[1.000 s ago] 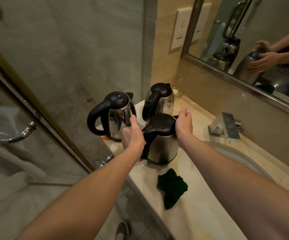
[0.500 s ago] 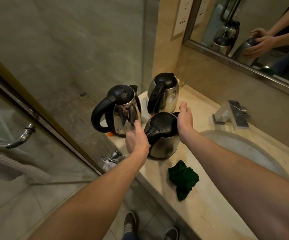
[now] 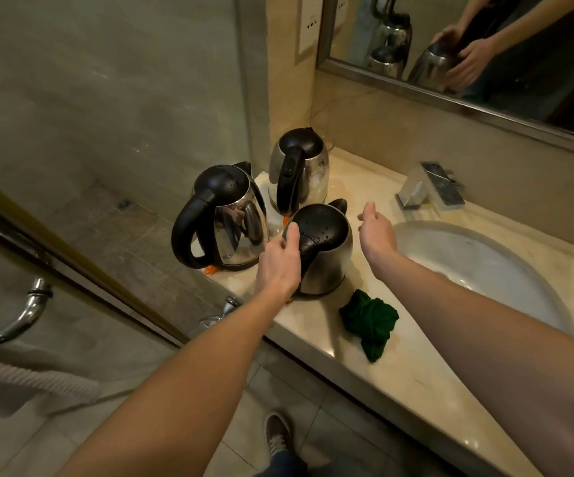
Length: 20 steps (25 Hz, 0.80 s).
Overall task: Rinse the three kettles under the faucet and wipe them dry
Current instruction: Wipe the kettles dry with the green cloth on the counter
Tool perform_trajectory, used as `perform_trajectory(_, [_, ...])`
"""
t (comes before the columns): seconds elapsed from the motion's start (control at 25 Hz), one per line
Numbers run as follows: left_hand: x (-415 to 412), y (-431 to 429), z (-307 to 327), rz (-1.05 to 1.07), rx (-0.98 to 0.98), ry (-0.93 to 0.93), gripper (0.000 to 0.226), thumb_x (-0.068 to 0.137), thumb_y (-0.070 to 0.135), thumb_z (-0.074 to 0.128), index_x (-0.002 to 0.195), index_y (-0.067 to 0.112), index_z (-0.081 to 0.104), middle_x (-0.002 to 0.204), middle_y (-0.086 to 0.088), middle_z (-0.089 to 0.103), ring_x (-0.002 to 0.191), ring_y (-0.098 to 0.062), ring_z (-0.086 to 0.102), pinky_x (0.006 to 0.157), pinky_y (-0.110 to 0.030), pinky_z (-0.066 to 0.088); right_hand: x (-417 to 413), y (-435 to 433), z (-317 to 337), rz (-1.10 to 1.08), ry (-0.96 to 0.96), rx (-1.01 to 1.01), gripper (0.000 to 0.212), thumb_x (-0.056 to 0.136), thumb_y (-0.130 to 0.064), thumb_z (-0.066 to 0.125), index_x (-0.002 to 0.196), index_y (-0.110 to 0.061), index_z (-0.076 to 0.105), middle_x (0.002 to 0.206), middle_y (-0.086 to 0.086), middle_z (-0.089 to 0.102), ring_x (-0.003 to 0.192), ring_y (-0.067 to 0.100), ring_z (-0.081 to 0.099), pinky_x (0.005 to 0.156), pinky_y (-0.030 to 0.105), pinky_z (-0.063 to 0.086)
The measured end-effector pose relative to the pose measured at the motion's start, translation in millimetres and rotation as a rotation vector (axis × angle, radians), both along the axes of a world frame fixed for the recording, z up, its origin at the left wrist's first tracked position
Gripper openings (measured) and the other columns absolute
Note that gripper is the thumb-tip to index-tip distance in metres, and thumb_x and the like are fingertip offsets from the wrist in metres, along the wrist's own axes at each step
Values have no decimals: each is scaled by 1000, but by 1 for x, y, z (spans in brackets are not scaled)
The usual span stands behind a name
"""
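Steel bodies, black lids: near kettle [image 3: 327, 270], left kettle [image 3: 234, 228] and back kettle [image 3: 313, 166] stand upright on the counter [image 3: 399, 373], left of the sink [image 3: 485, 270]. All lids are down (contents not visible). Your left hand [image 3: 278, 266] curls round the near kettle's handle. Your right hand [image 3: 376, 232] is open, just beside it, not touching. The green cloth [image 3: 370, 321] lies crumpled on the counter in front.

Left hand [image 3: 278, 266] covering front kettle [image 3: 330, 263] handle near counter's [image 3: 399, 373] front edge; its fingers out of sight, grip unclear. Front kettle's lid blocking rear kettle's [image 3: 313, 166] base at counter's back left corner. Orange bit [image 3: 210, 269] peeking from under left kettle [image 3: 241, 218], too small to identify. Right forearm [image 3: 485, 321] masking sink's [image 3: 485, 256] near rim. Picture's edges cutting off mirror [image 3: 536, 63], wall plate [image 3: 309, 25], towel bar [image 3: 27, 311].
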<state>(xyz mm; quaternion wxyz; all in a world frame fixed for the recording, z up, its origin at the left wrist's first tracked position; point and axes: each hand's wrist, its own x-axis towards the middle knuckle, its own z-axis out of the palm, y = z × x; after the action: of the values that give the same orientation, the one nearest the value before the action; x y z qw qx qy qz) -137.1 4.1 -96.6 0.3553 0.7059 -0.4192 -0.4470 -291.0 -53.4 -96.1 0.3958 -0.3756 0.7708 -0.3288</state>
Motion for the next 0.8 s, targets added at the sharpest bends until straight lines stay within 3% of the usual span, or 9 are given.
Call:
perform_trajectory(0.2, [0,5,2,-6,8,62,82,63,91,21,86,23,59,97,-14,64,99,-38,65,93,-60,51,-21,44,-8,-47,83,185,75,96,-62,12,128,-12,59,136,13,52,122,34,50,106,52,40])
perform_trajectory(0.28, [1,7,5,0,-4,55,80,63,90,21,83,22,58,95,-14,62,100,-38,64,94,-60,51,-22,61,-14,-44,88,265,77,95,-63,10,127,-13,60,135,13,52,119,33,50,104,52,42])
perform_trajectory(0.48, [0,8,8,-10,-35,48,75,63,89,22,73,21,53,78,-6,54,85,-36,62,89,-60,52,-13,89,-38,-26,167,393,86,88,-68,3,128,-16,60,131,14,56,113,36,51,99,51,46])
perform_trajectory(0.8, [0,2,-5,-17,-41,-16,76,70,88,20,77,19,53,87,-14,64,82,-34,66,81,-58,55,1,87,-56,11,217,488,79,97,-60,5,137,-6,46,138,16,44,130,34,31,110,48,34])
